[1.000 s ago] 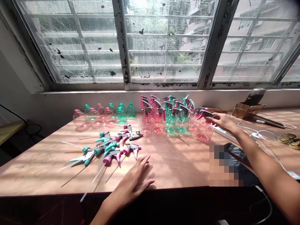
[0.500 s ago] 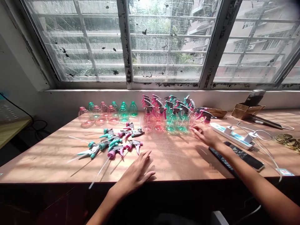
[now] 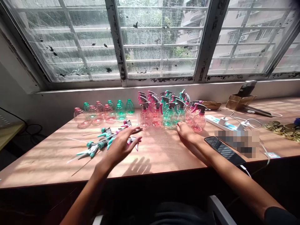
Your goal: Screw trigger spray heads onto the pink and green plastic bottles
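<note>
On the left part of the surface, the spray tops lay on their sides in a loose heap. They were left of the left hand and a bit past it, and it hid some of them. The left hand was the near one; the right hand was well apart from the heap. The left hand hung up off the surface, thumb and fingers spread wide, with nothing to be seen in it. Its fingers pointed back and right.

The tops pointed more than one way. One long tube ran almost straight left, and another slanted left and toward the front edge.

The right hand was half curled, low by the green sprayer and just left of the pink sprayer. Whether it held or touched anything was too hard to tell. Both sprayers stood upright, their long way up and down.
</note>
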`<state>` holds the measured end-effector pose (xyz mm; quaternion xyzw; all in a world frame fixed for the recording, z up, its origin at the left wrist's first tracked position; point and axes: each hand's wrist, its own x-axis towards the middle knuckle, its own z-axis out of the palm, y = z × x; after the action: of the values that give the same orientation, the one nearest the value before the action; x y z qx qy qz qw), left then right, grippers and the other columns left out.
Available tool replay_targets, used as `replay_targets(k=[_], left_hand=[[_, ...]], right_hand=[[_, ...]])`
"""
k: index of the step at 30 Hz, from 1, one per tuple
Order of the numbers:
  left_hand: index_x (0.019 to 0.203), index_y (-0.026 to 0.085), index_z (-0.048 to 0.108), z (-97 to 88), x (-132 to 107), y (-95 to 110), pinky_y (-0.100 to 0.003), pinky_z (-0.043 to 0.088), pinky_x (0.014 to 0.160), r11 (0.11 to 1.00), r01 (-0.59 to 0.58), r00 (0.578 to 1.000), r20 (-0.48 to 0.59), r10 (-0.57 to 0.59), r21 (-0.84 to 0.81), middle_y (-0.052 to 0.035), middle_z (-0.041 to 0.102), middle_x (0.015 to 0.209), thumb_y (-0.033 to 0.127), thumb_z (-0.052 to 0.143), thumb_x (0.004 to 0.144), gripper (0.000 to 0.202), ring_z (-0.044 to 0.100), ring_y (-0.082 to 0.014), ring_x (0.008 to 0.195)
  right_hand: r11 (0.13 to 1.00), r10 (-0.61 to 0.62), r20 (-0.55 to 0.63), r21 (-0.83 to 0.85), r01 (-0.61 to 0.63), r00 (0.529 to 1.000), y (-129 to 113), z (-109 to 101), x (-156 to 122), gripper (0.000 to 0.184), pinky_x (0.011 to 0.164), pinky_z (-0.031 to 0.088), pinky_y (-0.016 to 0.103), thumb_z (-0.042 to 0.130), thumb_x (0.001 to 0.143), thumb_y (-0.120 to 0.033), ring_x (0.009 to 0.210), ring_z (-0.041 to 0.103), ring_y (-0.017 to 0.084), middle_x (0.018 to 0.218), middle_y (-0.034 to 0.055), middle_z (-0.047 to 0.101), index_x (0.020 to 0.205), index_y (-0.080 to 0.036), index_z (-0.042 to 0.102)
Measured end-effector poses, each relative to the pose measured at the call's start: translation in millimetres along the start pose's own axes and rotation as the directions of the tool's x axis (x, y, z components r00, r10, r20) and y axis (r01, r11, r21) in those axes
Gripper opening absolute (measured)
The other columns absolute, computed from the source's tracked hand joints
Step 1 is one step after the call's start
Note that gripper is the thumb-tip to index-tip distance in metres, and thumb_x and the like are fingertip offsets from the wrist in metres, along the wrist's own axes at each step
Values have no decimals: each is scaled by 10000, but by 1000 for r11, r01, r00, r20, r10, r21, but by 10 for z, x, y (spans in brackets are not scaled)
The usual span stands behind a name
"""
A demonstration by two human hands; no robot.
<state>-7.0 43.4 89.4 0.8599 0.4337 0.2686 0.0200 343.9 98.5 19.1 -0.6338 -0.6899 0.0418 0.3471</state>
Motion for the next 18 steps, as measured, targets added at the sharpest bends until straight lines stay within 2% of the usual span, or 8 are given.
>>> replay_targets(k=[2, 4, 5, 7, 10, 12, 16, 18], left_hand=[[1399, 149, 531, -127, 469, -290, -561, 381, 1126, 993, 94, 995, -48, -90, 69, -179, 611, 1385, 437, 588, 979, 513, 539, -380, 1309], [1342, 46, 562, -150, 910, -627, -671, 344, 1095, 970, 216, 973, -104, -205, 113, -275, 588, 1372, 438, 665, 930, 578, 511, -463, 1306], [1331, 42, 566, -124, 1090, -792, -685, 351, 1082, 954, 275, 956, -136, -259, 120, -281, 572, 1384, 432, 675, 926, 573, 514, -461, 1303], [1335, 116, 566, -19, 1350, -1084, -643, 382, 1087, 922, 370, 917, -206, -343, 114, -193, 559, 1417, 386, 644, 960, 468, 536, -375, 1301], [1296, 118, 588, 186, 1536, -1388, -561, 430, 1076, 909, 409, 890, -255, -377, 82, -134, 591, 1377, 362, 603, 993, 390, 592, -298, 1238], [1235, 84, 614, 305, 1592, -1518, -538, 422, 1084, 907, 416, 882, -271, -386, 65, -140, 622, 1337, 370, 608, 990, 377, 602, -283, 1226], [1233, -138, 485, 458, 1653, -1679, -553, 324, 1121, 894, 445, 861, -299, -412, 48, -264, 587, 1339, 475, 527, 1000, 657, 474, -359, 1343], [1272, -183, 398, 474, 1673, -1716, -564, 318, 1115, 886, 460, 848, -323, -420, 57, -326, 525, 1383, 497, 499, 1006, 737, 406, -406, 1381]], right_hand=[[999, -41, 26, -13, 41, 999, -142, 58, -50, 268, 592, 377, 295, 485, 980, -216, 588, 513, 162, 710, 44, 649, 766, -168, 639], [995, -95, 61, -3, 95, 994, -332, 147, -133, 297, 568, 374, 286, 487, 996, -251, 585, 540, 169, 681, 40, 650, 750, -169, 631], [991, -132, 86, 10, 132, 988, -438, 199, -186, 311, 564, 385, 281, 472, 1013, -266, 594, 565, 175, 688, 42, 662, 767, -166, 634], [973, -230, 150, 48, 225, 962, -657, 308, -293, 274, 572, 423, 265, 481, 1024, -276, 636, 619, 180, 760, 48, 704, 841, -164, 652], [928, -372, 222, 71, 365, 901, -960, 476, -355, 123, 644, 468, 268, 558, 997, -257, 740, 663, 190, 959, 71, 731, 1022, -173, 645], [896, -440, 260, 58, 441, 860, -1134, 601, -266, 102, 664, 475, 282, 566, 990, -231, 768, 661, 199, 1069, 89, 708, 1058, -187, 629], [835, -523, 335, 17, 550, 784, -1410, 910, 181, 138, 636, 478, 313, 549, 961, -135, 754, 643, 222, 1150, 116, 665, 1081, -174, 605], [810, -551, 365, 16, 587, 751, -1503, 1067, 426, 134, 666, 489, 317, 551, 966, -131, 771, 644, 219, 1162, 109, 664, 1080, -176, 605]])
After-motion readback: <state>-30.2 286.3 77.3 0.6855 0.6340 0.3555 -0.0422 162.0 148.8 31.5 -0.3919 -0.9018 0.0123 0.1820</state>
